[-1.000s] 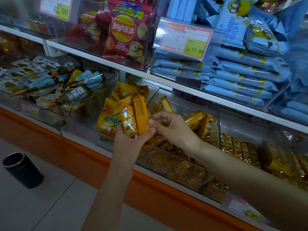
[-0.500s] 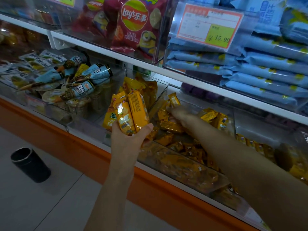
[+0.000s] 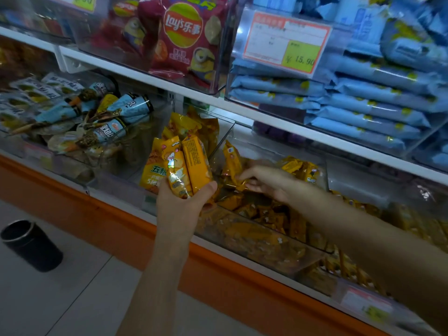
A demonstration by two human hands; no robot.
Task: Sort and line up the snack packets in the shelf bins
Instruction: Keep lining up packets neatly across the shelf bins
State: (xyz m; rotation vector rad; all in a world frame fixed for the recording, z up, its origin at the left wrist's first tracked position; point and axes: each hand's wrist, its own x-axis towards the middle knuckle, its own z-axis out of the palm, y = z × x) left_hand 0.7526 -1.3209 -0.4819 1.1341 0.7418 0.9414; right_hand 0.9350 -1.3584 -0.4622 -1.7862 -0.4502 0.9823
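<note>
My left hand (image 3: 183, 202) grips a bunch of yellow snack packets (image 3: 186, 163), held upright in front of a clear shelf bin (image 3: 303, 238) on the lower shelf. That bin is filled with several loose yellow packets. My right hand (image 3: 264, 180) reaches into the bin from the right and pinches one yellow packet (image 3: 232, 166) that stands on end. Behind the held bunch another clear bin (image 3: 226, 126) holds more yellow packets.
Left of the yellow bins lies a bin of blue cone-shaped snacks (image 3: 114, 117). On the shelf above stand red crisp bags (image 3: 184, 37) and stacked blue packets (image 3: 363, 105) behind a price tag (image 3: 286, 42). A black cylinder (image 3: 31, 243) stands on the tiled floor at lower left.
My right hand left the bunch in my left hand, reached deep into the bin, and now has drawn back a little, pinching one packet. The left hand keeps its bunch.
</note>
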